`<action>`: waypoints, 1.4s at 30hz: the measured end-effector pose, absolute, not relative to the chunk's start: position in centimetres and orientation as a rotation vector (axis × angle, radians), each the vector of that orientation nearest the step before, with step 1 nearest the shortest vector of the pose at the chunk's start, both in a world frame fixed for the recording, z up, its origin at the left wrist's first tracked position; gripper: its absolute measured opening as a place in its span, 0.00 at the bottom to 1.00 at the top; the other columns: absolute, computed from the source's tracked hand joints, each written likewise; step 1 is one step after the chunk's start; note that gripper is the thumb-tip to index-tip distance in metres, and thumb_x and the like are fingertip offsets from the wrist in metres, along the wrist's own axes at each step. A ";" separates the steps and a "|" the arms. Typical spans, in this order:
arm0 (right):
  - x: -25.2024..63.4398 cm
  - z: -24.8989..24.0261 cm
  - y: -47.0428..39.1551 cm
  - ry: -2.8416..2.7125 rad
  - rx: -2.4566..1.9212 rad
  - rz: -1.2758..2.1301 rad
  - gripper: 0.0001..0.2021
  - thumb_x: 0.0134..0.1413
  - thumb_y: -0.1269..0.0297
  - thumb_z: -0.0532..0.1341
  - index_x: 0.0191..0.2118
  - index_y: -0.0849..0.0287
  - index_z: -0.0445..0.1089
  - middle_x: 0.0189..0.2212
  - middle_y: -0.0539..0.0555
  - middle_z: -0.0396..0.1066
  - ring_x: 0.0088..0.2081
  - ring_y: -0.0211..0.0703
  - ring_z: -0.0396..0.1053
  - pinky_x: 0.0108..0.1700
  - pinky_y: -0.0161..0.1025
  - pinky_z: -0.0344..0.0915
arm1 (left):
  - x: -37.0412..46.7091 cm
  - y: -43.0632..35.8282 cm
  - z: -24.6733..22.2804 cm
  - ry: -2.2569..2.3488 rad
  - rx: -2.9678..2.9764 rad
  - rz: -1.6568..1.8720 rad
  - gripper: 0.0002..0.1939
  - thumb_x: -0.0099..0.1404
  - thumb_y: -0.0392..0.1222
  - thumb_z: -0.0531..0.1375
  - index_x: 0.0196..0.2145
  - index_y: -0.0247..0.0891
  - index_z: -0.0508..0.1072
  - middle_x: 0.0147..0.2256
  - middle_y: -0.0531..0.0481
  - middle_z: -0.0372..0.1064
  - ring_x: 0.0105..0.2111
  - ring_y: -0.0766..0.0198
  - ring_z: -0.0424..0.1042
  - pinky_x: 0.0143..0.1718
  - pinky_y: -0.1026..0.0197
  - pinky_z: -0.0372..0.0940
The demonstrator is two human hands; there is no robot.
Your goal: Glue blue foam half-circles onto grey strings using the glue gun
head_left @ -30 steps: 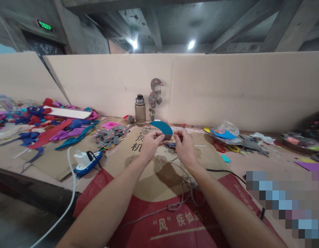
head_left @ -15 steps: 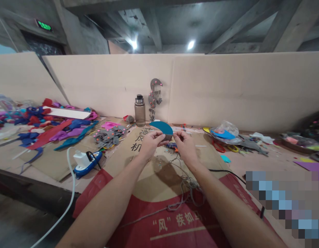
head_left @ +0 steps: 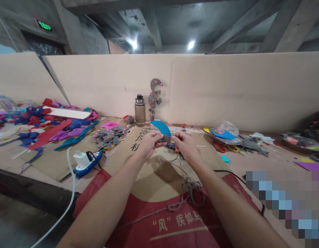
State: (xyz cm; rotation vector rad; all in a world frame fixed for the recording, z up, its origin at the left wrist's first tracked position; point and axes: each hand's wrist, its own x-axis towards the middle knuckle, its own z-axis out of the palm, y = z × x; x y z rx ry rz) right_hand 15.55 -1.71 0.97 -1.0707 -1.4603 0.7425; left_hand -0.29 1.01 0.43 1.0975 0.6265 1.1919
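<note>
A blue crescent-shaped piece (head_left: 162, 127), its lower end covered in grey, is held up over the cardboard. My left hand (head_left: 149, 144) pinches it from the left, thumb on its lower edge. At its right end, the fingers of my right hand (head_left: 185, 144) are pressed together on grey yarn, close against the crescent; the fingertips partly hide the strand. Below my right hand, loose grey yarn (head_left: 191, 189) trails down in a tangle over the printed cardboard (head_left: 146, 179).
Behind stand a bottle (head_left: 140, 112) and a hanging grey crescent ornament (head_left: 155, 93). On the left lie a blue power strip (head_left: 88, 164), a grey ornament with pink dots (head_left: 110, 136) and colourful felt scraps (head_left: 63, 129). On the right are a plate (head_left: 226, 139) and scissors (head_left: 218, 146).
The blue crescent has tilted and shifted slightly left, its face looking brighter. My right hand has moved a little left and lower at its end.
</note>
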 end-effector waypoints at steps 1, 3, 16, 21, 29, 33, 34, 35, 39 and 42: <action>15.6 1.0 -1.8 -1.473 -1.066 0.752 0.10 0.48 0.56 0.58 0.28 0.58 0.68 0.22 0.47 0.65 0.24 0.35 0.57 0.28 0.34 0.54 | -0.4 1.1 0.4 0.628 1.094 1.175 0.09 0.52 0.40 0.66 0.29 0.32 0.75 0.31 0.45 0.76 0.29 0.66 0.75 0.31 0.66 0.71; 15.7 1.1 -1.8 -1.495 -1.060 0.769 0.10 0.48 0.56 0.58 0.27 0.57 0.68 0.21 0.47 0.63 0.23 0.34 0.55 0.27 0.34 0.53 | -0.6 1.1 0.5 0.633 1.085 1.146 0.08 0.52 0.40 0.67 0.28 0.32 0.75 0.30 0.45 0.76 0.28 0.66 0.74 0.30 0.66 0.71; 13.7 0.0 -2.1 -1.431 -1.190 0.582 0.09 0.50 0.59 0.57 0.29 0.59 0.69 0.26 0.50 0.70 0.28 0.39 0.64 0.34 0.37 0.60 | 1.2 0.3 -0.6 0.832 1.244 1.246 0.04 0.56 0.37 0.61 0.28 0.33 0.70 0.27 0.49 0.70 0.26 0.67 0.71 0.24 0.65 0.70; 13.9 -0.1 -2.2 -1.505 -1.253 0.400 0.08 0.54 0.61 0.56 0.33 0.59 0.69 0.29 0.52 0.71 0.31 0.41 0.66 0.38 0.39 0.60 | 1.6 -0.6 0.1 0.775 1.508 1.161 0.08 0.54 0.37 0.60 0.33 0.33 0.74 0.35 0.46 0.73 0.29 0.65 0.71 0.20 0.68 0.67; 14.0 0.1 -2.6 -1.624 -1.198 0.249 0.06 0.55 0.65 0.55 0.34 0.58 0.69 0.34 0.55 0.72 0.37 0.43 0.67 0.42 0.41 0.61 | 1.8 0.1 -1.0 0.726 1.289 1.236 0.07 0.57 0.40 0.61 0.31 0.33 0.71 0.32 0.47 0.73 0.29 0.65 0.73 0.34 0.57 0.72; 14.0 0.0 -2.8 -1.641 -1.157 0.253 0.05 0.55 0.66 0.55 0.34 0.58 0.67 0.32 0.54 0.70 0.35 0.43 0.66 0.39 0.40 0.60 | 1.8 0.2 -1.0 0.706 1.135 1.281 0.05 0.57 0.38 0.61 0.28 0.33 0.69 0.28 0.50 0.71 0.27 0.67 0.72 0.39 0.54 0.72; 14.0 -0.1 -2.8 -1.629 -1.159 0.257 0.04 0.55 0.66 0.55 0.34 0.58 0.66 0.32 0.53 0.69 0.34 0.42 0.66 0.38 0.40 0.60 | 1.8 0.1 -0.9 0.696 1.103 1.295 0.05 0.57 0.37 0.61 0.28 0.33 0.68 0.27 0.50 0.71 0.27 0.67 0.72 0.40 0.53 0.72; 14.1 -0.1 -2.7 -1.614 -1.161 0.263 0.03 0.54 0.66 0.55 0.34 0.58 0.65 0.31 0.53 0.69 0.33 0.42 0.65 0.37 0.40 0.60 | 1.9 0.1 -0.8 0.687 1.075 1.309 0.04 0.56 0.36 0.61 0.28 0.33 0.68 0.27 0.51 0.71 0.26 0.68 0.71 0.40 0.53 0.72; 14.4 -0.2 -2.5 -1.537 -1.162 0.275 0.04 0.54 0.64 0.57 0.33 0.57 0.62 0.29 0.51 0.66 0.31 0.40 0.64 0.36 0.39 0.59 | 1.9 0.0 -0.4 0.653 1.012 1.351 0.04 0.56 0.33 0.61 0.26 0.33 0.68 0.27 0.50 0.71 0.28 0.68 0.71 0.42 0.52 0.72; 14.6 -0.3 -2.3 -1.455 -1.163 0.302 0.06 0.53 0.62 0.58 0.33 0.57 0.60 0.29 0.50 0.65 0.31 0.40 0.64 0.35 0.38 0.60 | 1.9 -0.1 -0.3 0.628 0.988 1.364 0.03 0.56 0.33 0.61 0.26 0.32 0.69 0.29 0.50 0.71 0.30 0.67 0.72 0.44 0.51 0.71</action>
